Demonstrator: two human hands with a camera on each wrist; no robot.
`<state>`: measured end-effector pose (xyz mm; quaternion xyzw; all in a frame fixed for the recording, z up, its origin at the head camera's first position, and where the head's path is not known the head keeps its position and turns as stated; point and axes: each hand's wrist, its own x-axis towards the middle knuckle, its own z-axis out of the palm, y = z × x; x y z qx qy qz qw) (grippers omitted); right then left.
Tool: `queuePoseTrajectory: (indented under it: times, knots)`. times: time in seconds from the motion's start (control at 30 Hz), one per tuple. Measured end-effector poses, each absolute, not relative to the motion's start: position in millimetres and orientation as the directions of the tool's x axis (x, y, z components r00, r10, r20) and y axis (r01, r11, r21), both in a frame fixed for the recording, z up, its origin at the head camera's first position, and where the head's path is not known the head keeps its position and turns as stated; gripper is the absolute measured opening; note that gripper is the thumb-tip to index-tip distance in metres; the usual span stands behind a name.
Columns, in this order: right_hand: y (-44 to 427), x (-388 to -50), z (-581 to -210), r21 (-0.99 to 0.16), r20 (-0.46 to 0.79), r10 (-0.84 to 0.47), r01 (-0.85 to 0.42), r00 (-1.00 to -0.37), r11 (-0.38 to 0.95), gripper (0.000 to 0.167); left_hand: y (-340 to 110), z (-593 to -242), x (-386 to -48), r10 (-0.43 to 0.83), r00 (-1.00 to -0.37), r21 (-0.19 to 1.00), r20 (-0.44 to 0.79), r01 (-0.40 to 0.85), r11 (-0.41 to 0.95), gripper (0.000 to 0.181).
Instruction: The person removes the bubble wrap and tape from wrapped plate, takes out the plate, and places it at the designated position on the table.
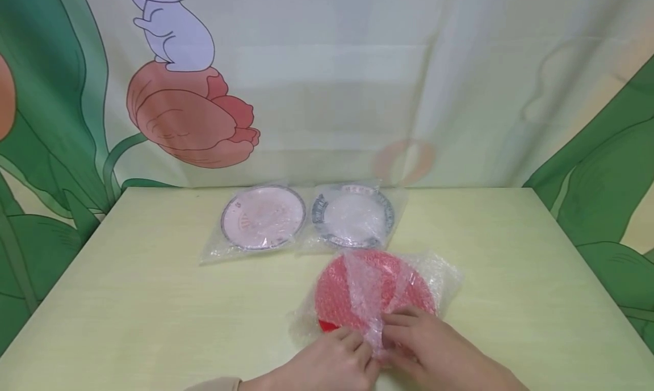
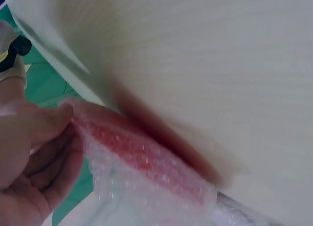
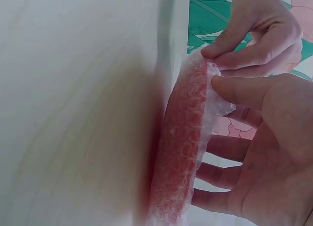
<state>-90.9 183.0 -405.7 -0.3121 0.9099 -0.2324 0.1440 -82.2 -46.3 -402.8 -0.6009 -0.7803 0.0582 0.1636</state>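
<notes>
A round red plate-like thing [image 1: 375, 289], wrapped in bubble wrap [image 1: 444, 274], lies near the front of the table. My left hand [image 1: 332, 362] pinches the wrap at its near edge, with the fingers curled. Just beside it, my right hand [image 1: 434, 345] pinches a fold of the same wrap between thumb and fingers. In the right wrist view the left hand [image 3: 266, 33] and right hand [image 3: 279, 133] meet at one corner of the wrapped edge [image 3: 183, 133]. The left wrist view shows the red edge [image 2: 142, 152] under the bubbles, raised off the table.
Two plates in clear bubble wrap, one pinkish with a dark rim [image 1: 264, 218] and one white with a blue-grey rim [image 1: 353, 216], lie side by side at the table's back edge. A printed curtain [image 1: 327, 96] hangs behind the pale yellow table [image 1: 153, 300].
</notes>
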Motion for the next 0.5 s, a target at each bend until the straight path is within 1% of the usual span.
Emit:
queuePoseTrajectory:
  times: [0.1, 0.2, 0.33, 0.5]
  knots:
    - [183.1, -91.2, -405.2, -0.518, -0.117, -0.636, -0.499, -0.763, 0.695, 0.041, -46.4, -399.1, -84.3, 0.970, -0.213, -0.258, 0.113, 0.937, 0.236, 0.027]
    - [183.3, -91.2, -404.9, -0.511, -0.122, -0.632, -0.498, -0.765, 0.701, 0.042, -46.2, -397.3, -85.7, 0.977, -0.202, -0.259, 0.075, 0.942, 0.214, 0.028]
    - [181.6, -90.5, -405.2, -0.497, -0.114, -0.627, -0.502, -0.770, 0.707, 0.043, -45.5, -398.9, -87.7, 0.973, -0.202, -0.305, 0.116, 0.925, 0.228, 0.021]
    - [178.9, -89.8, -408.3, -0.490, -0.112, -0.622, -0.502, -0.775, 0.713, 0.048, -44.4, -402.0, -90.4, 0.962, -0.235, -0.315, 0.138, 0.911, 0.267, 0.017]
